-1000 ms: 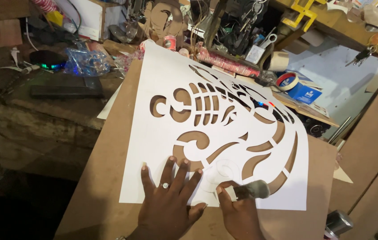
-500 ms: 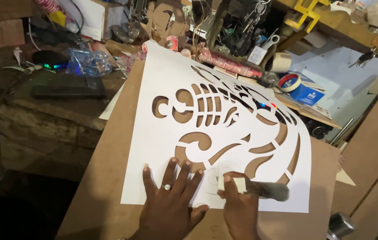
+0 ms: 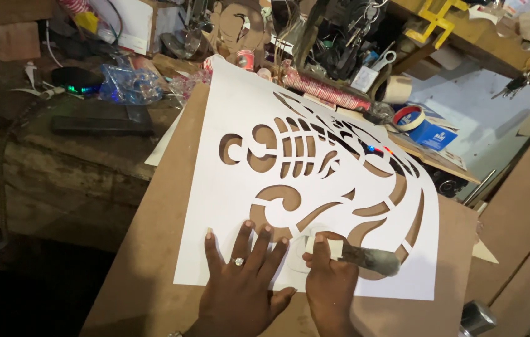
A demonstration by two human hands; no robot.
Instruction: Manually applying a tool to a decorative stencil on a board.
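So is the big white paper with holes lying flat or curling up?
Flat: the white cut-out paper stencil lies spread on the brown board, left hand pressing it.

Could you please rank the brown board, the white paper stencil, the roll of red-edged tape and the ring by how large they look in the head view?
1. Brown board, though partly covered and cut off by the frame.
2. White paper stencil.
3. Roll of red-edged tape, farther from the camera, so possibly understated.
4. Ring on the left hand.

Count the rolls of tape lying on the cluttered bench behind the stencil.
2 clearly visible: a plain tan roll beside the tools behind the stencil, and a red-and-white roll just right of it, next to a blue box. More may be hidden in the clutter.
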